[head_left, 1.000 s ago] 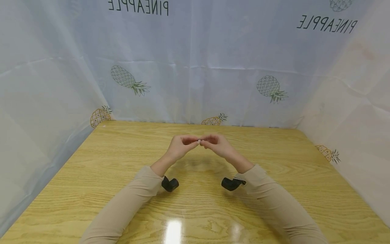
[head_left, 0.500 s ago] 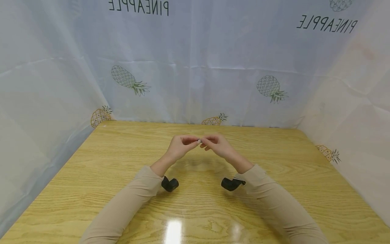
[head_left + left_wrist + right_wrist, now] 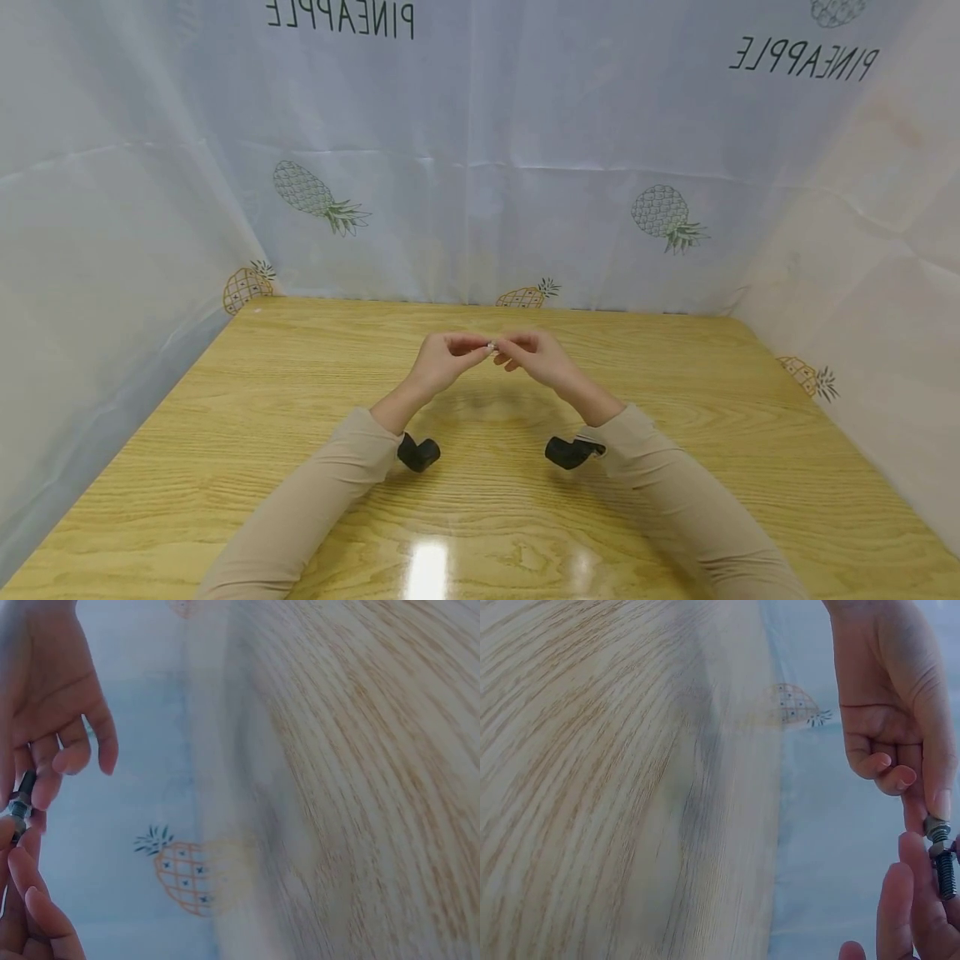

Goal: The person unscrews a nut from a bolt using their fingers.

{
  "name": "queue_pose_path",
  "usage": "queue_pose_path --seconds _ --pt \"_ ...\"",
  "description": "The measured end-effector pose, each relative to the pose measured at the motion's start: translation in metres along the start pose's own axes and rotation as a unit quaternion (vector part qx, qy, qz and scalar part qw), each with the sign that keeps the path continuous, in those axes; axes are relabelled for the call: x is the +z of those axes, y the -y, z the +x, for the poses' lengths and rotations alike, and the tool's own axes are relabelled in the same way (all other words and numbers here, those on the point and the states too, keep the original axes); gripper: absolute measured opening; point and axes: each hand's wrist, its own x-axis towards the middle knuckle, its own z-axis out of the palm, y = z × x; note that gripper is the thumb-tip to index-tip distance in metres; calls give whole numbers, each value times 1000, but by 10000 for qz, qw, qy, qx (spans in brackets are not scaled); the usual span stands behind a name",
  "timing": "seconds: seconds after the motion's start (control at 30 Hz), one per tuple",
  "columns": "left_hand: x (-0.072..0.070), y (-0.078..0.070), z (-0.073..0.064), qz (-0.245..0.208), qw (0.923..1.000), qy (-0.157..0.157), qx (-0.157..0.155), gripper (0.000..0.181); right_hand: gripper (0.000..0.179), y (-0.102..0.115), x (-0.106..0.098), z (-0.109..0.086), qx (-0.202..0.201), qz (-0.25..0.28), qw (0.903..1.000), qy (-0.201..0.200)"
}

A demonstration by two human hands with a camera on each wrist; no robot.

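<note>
Raised over the wooden table [image 3: 480, 500], my two hands meet fingertip to fingertip. A small metal bolt [image 3: 946, 881] with a dark threaded shank spans the gap between them. My left hand [image 3: 441, 363] pinches its head end between thumb and index finger. On the shank sits a nut [image 3: 940, 848], with my right hand's [image 3: 542, 358] thumb and fingertips right at it. In the left wrist view, the threaded end of the bolt [image 3: 28, 782] points toward the right palm. That hand's other fingers curve loosely. Parts of the bolt and nut are hidden behind fingers.
Pale cloth [image 3: 480, 225] printed with pineapples hangs behind the table and along both sides. Black wrist mounts [image 3: 418, 453] protrude below the sleeve cuffs. A small whitish speck [image 3: 257, 310] lies near the table's back left corner.
My right thumb has shifted up and forward along the nut, and the fingers behind it show lower down now. The left hand holds the bolt in the same place.
</note>
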Motion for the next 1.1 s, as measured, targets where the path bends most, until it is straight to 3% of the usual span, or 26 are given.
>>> queue_pose_path --seconds 0.13,0.3,0.57,0.73,0.87,1.1 --pt "0 1 0 -33 9999 9 111 26 30 2 0 -1 -63 -68 9999 -65" --pt "0 2 0 -24 9997 29 232 26 37 2 -1 -1 -104 86 9998 -109" --pt "0 3 1 -2 9997 93 223 27 37 -1 -2 0 5 41 9999 109" --pt "0 4 1 -57 9997 74 217 25 30 -1 -1 -1 -92 -26 9999 45" --pt "0 4 1 -86 9997 45 228 25 36 1 -2 -2 -116 -77 9999 13" --pt "-1 4 0 -46 9997 76 239 26 37 0 -1 -1 220 -6 9996 158"
